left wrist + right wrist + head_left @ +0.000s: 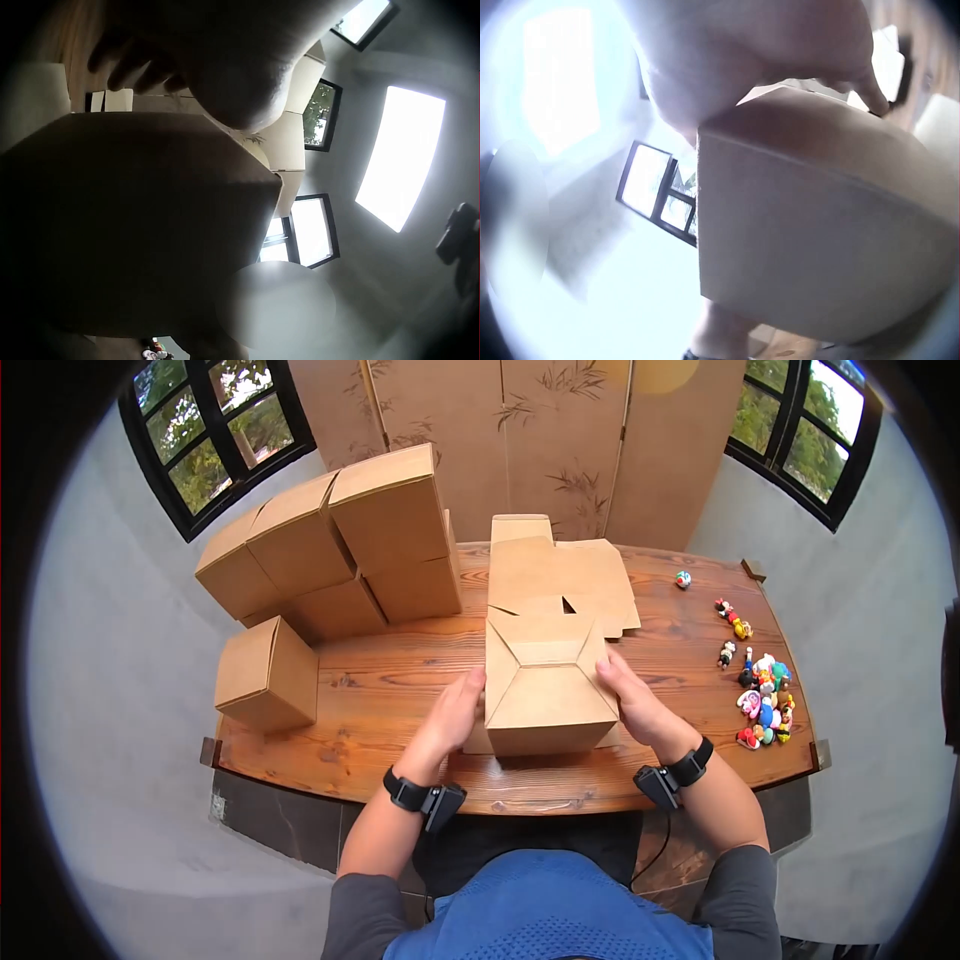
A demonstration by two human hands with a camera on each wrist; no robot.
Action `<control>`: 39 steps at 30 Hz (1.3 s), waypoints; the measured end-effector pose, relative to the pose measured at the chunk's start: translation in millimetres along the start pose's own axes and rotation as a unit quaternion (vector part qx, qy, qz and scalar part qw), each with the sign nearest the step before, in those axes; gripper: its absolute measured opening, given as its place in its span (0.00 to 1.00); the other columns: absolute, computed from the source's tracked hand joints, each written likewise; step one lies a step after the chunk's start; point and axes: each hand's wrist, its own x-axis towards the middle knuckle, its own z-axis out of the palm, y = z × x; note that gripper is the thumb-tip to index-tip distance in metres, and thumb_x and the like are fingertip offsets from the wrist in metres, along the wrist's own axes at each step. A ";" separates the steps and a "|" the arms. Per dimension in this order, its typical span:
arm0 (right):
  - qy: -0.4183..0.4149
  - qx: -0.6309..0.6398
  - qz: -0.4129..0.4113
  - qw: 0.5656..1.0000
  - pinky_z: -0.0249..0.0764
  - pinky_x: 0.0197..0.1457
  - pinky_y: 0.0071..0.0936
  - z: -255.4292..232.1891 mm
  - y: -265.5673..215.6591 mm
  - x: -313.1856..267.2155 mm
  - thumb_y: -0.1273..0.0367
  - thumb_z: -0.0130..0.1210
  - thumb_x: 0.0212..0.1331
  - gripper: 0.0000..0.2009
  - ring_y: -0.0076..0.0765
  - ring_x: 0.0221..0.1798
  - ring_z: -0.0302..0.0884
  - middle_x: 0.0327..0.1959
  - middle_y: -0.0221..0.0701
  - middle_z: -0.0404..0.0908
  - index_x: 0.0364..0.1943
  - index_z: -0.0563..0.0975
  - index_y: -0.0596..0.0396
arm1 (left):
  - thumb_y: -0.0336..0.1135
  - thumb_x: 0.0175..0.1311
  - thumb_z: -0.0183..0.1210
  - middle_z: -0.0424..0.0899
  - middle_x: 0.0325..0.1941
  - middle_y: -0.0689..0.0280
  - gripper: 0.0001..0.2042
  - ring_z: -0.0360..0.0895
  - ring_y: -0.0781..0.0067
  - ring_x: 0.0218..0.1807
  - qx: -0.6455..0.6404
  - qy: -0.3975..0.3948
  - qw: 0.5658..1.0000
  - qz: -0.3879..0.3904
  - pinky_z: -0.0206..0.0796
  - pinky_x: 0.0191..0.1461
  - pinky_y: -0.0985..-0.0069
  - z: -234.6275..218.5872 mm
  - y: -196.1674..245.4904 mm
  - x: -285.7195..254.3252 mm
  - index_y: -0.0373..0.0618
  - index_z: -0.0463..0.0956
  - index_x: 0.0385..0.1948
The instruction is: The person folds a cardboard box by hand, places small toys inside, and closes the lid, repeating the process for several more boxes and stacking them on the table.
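A cardboard box, its folded bottom panels facing up, is between the two hands at the table's front. My left hand lies along its left side; in the left wrist view, that hand shows fairly straight fingers. On the right side, my right hand holds the box, thumb over the top edge. Seen from the right wrist, its fingers bend across the box's upper side. Just behind the box lies a flat, unfolded cardboard sheet with cut flaps.
Several closed cardboard boxes stand stacked at the back left. One more box stands nearer on the wooden table. At the right edge are a heap of small toy figures and a small patterned ball. A folding screen stands behind.
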 end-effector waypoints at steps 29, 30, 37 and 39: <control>0.149 -0.083 -0.240 0.956 0.68 0.41 0.14 -8.9 7.4 -11.9 0.72 0.66 0.58 0.35 0.13 0.33 0.68 0.32 0.20 0.73 0.68 0.62 0.64 | 0.31 0.61 0.63 0.71 0.58 0.59 0.37 0.70 0.74 0.59 -0.041 0.061 0.949 0.305 0.66 0.65 0.75 26.5 4.6 -4.2 0.40 0.52 0.70; 0.151 -0.081 -0.239 0.956 0.68 0.41 0.14 -8.7 8.0 -11.5 0.72 0.66 0.58 0.35 0.13 0.33 0.68 0.32 0.20 0.73 0.68 0.62 0.64 | 0.31 0.61 0.63 0.71 0.58 0.59 0.37 0.70 0.74 0.59 -0.040 0.059 0.950 0.304 0.66 0.65 0.75 26.0 1.9 -4.8 0.40 0.52 0.70; 0.157 -0.059 -0.284 0.944 0.72 0.59 0.25 -7.5 10.4 -12.1 0.73 0.60 0.60 0.33 0.24 0.53 0.77 0.50 0.34 0.81 0.69 0.58 0.61 | 0.30 0.64 0.57 0.69 0.66 0.55 0.34 0.68 0.67 0.67 -0.011 0.129 0.957 0.258 0.60 0.71 0.68 34.2 8.4 -6.2 0.38 0.51 0.70; 0.156 -0.063 -0.288 0.943 0.71 0.63 0.28 -8.4 10.9 -12.8 0.73 0.59 0.61 0.35 0.28 0.57 0.76 0.54 0.37 0.80 0.70 0.56 0.61 | 0.31 0.65 0.56 0.67 0.67 0.55 0.33 0.66 0.66 0.68 0.010 0.157 0.946 0.282 0.57 0.73 0.67 31.0 1.8 -2.1 0.38 0.50 0.71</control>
